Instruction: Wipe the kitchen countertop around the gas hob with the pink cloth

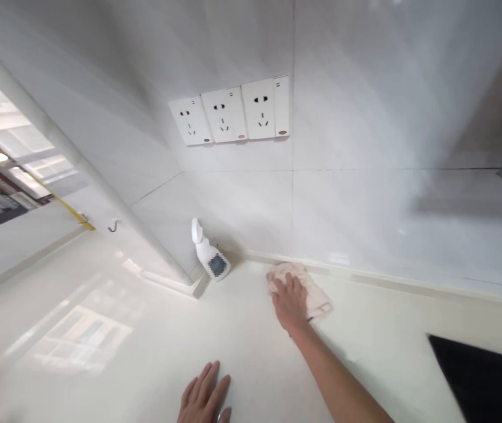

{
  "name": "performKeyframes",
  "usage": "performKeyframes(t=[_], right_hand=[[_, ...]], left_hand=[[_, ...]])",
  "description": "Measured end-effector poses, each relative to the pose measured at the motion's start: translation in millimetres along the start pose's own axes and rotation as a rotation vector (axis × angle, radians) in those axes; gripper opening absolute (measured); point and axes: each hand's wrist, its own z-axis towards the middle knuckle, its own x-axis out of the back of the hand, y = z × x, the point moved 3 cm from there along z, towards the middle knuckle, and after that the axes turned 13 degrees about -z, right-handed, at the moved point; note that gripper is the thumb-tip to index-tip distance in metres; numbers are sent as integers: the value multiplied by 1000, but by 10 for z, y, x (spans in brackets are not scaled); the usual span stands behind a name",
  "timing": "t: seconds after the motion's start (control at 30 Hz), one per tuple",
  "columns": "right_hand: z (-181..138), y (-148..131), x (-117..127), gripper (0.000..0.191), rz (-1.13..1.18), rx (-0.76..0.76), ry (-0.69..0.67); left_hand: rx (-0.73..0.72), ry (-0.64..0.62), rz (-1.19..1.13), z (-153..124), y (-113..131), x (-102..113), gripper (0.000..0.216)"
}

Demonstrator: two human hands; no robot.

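A pale pink cloth lies bunched on the white countertop, close against the foot of the back wall. My right hand presses down on it, fingers bent into the fabric. Nearer the bottom edge, my left hand rests on the counter with fingers stretched out and nothing in it; its wrist is out of view. A white spray bottle stands in the corner, left of the cloth, its label blurred out.
Three white socket plates are set in the tiled wall. At lower right is a black glossy panel. A wall end with a small hook juts out on the left, beside a window.
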Motion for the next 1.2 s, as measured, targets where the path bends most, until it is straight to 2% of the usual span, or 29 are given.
performKeyframes(t=[0.1,0.2,0.3,0.37,0.43,0.5,0.63,0.77,0.83,0.87,0.93,1.07,1.13,1.2], right_hand=[[79,-647,43,54,61,228,-56],[-163,-1134,88,55,118,446,-107],[-690,-1375,115,52,172,638,-139],[-1034,-1341,112,51,205,717,-147],[-1253,-1135,90,53,237,737,-129],[-1301,-752,44,53,202,649,-103],[-1106,442,5,52,4,246,-103],[-1027,1756,177,62,-136,-165,-90],[-1106,2185,264,64,-183,-278,-84],[-1168,2300,290,63,-200,-304,-80],[-1324,2319,301,62,-224,-324,-68],[-1821,1821,200,60,-246,-343,-47],[-2225,1558,89,58,-237,-301,-30],[-2749,1405,-67,56,-193,-185,49]], left_hand=[[13,-2,-5,-10,11,3,52],[12,9,-6,-3,26,17,52],[14,15,-4,-1,27,22,53],[4,16,-9,-12,18,10,55],[6,12,-20,-32,-1,-13,56],[35,6,-27,-49,-26,-39,54],[78,-16,-29,-45,-53,-74,50],[118,-32,-105,-5,-71,-82,47],[147,-45,-135,16,-85,-91,47],[157,-52,-141,25,-91,-96,46],[165,-69,-139,42,-102,-108,47],[187,-109,-139,69,-130,-123,48],[212,-133,-155,78,-146,-126,49],[232,-152,-170,87,-155,-126,50]])
